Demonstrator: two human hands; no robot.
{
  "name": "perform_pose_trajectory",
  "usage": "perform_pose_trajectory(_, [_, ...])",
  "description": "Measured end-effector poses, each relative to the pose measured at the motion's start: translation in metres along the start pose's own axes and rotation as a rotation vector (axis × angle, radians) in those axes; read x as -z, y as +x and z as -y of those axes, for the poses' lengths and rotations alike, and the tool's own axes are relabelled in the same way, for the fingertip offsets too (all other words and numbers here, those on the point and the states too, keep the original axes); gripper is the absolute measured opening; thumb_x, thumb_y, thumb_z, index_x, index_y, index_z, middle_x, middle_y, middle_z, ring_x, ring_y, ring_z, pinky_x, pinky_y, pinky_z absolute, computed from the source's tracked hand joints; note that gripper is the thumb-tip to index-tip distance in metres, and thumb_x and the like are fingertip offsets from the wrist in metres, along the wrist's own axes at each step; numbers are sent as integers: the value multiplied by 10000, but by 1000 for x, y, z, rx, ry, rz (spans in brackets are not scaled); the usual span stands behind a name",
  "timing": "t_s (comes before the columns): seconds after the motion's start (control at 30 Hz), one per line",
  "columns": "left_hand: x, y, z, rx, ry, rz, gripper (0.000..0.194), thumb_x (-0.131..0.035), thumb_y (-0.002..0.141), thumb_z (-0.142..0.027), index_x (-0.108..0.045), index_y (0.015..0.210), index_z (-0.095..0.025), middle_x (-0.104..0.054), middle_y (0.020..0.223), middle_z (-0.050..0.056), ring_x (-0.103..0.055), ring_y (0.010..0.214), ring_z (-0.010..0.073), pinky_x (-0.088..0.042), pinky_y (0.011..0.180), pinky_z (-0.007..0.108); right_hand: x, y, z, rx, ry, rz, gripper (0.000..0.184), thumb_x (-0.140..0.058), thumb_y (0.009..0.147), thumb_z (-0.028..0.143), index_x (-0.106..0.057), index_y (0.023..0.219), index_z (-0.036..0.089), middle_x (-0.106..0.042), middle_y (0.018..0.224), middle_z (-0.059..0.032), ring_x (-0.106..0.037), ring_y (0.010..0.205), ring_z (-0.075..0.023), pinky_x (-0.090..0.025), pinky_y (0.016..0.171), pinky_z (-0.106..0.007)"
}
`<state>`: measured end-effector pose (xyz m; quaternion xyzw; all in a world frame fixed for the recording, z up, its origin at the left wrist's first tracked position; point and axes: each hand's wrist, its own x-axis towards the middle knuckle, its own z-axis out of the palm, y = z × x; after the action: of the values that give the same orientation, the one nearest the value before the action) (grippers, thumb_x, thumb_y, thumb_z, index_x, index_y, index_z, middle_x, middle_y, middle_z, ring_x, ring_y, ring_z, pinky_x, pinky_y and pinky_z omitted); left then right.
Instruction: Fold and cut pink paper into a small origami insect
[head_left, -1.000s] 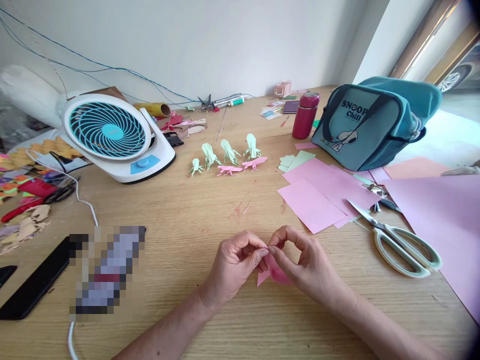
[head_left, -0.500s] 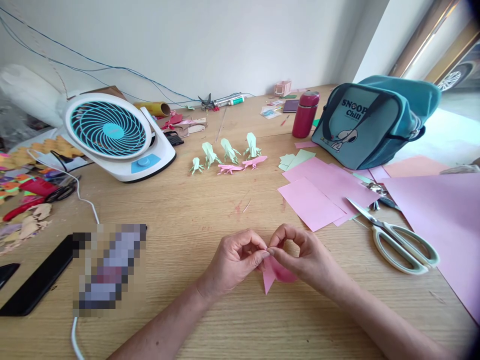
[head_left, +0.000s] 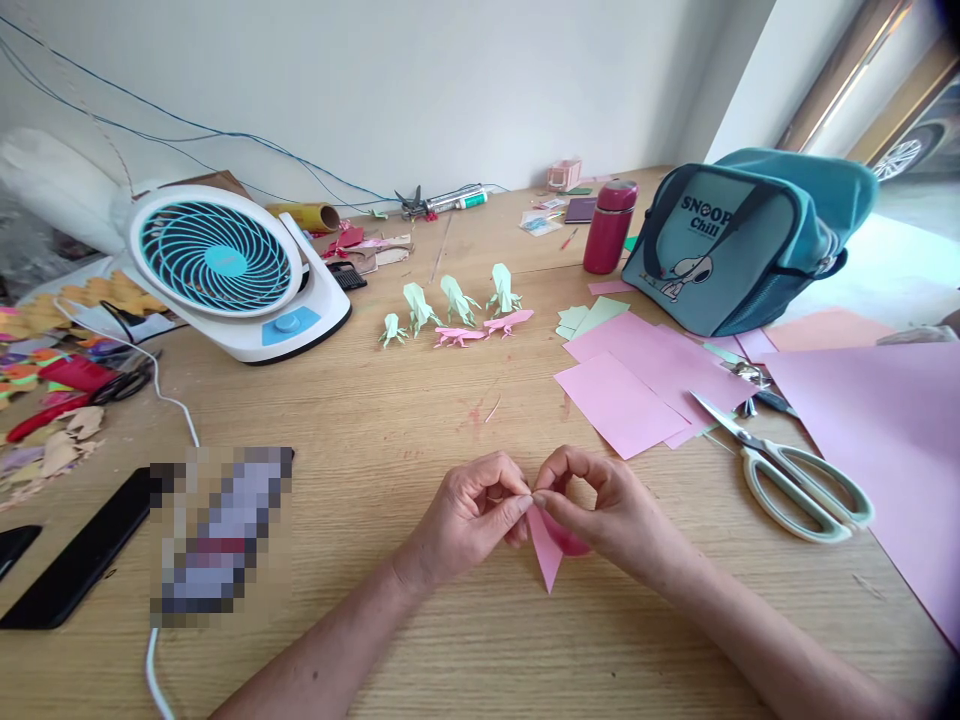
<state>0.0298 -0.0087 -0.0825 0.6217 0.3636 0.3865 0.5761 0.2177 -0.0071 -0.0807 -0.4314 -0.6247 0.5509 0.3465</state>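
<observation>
A small piece of pink paper (head_left: pixel 547 553), partly folded with a pointed flap hanging down, is held between both hands above the near part of the table. My left hand (head_left: pixel 480 510) pinches its upper tip between thumb and forefinger. Right beside that pinch, my right hand (head_left: pixel 592 500) grips the same paper with thumb and finger, the two sets of fingertips touching or nearly so. Fingers cover much of the paper's upper part. Farther back stand several pale green folded paper figures (head_left: pixel 459 302) and two pink ones (head_left: pixel 508 322).
Scissors (head_left: pixel 802 485) lie at the right beside pink paper sheets (head_left: pixel 622 400). Behind them are a teal bag (head_left: pixel 720 250) and a red flask (head_left: pixel 610 230). A white fan (head_left: pixel 225 265) stands at left, with a black flat object (head_left: pixel 82 550) and a blurred-out item (head_left: pixel 225 530) nearer.
The pink paper's hanging flap has swung slightly right and shows a broader face. Both hands keep their pinch in nearly the same place.
</observation>
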Motion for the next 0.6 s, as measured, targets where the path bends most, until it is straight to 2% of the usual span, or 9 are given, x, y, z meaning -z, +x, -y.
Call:
perform_pose_trajectory(0.1, [0,0,1,-10,-8,-55,156,-579,910,-210,-551,768,-153,-546,663,-29,-553,504,75,-478,470,187,4,0,-1,71,-55,-45,138,-590,924,322,-610,853,206,-623,783,9,-578,739,-143,-461,699,-256])
perform_pose_trajectory(0.2, [1,0,3,-18,24,-173,185,-560,923,-230,-518,755,-164,-542,627,-40,-511,468,64,-434,446,177,7,0,-1,157,-123,-82,164,-590,930,376,-618,952,217,-638,929,-23,-588,913,-188,-457,831,-296])
perform_pose_trajectory(0.3, [1,0,4,-15,51,-295,198,-558,926,-249,-503,752,-171,-524,600,-52,-472,452,59,-404,428,171,6,-1,0,257,-241,-63,251,-669,875,392,-599,1046,222,-630,1036,-53,-571,1013,-230,-447,884,-336])
perform_pose_trajectory(0.37, [0,-1,6,-16,57,-334,198,-556,927,-253,-504,754,-173,-510,591,-57,-461,455,60,-400,421,166,2,-2,0,305,-343,-60,286,-709,844,340,-586,1072,219,-626,1061,-65,-567,1016,-240,-443,884,-350])
perform_pose_trajectory(0.43, [-2,-2,7,-15,63,-339,194,-553,928,-253,-506,757,-175,-504,594,-58,-464,465,62,-400,420,163,-3,-2,0,305,-412,-74,227,-687,853,267,-584,1048,213,-634,1028,-62,-575,963,-230,-444,853,-348])
perform_pose_trajectory(0.53, [-5,-3,8,-16,77,-330,192,-552,931,-255,-505,762,-177,-505,618,-56,-470,477,60,-401,425,162,-8,-2,0,240,-406,-99,49,-615,893,229,-602,938,213,-650,917,-39,-586,855,-203,-447,779,-320])
perform_pose_trajectory(0.6, [-6,-4,7,-18,79,-329,190,-551,930,-256,-504,763,-179,-504,630,-55,-470,480,60,-400,425,163,-10,-1,0,181,-350,-113,61,-599,908,260,-611,873,211,-656,862,-29,-594,815,-191,-448,731,-296])
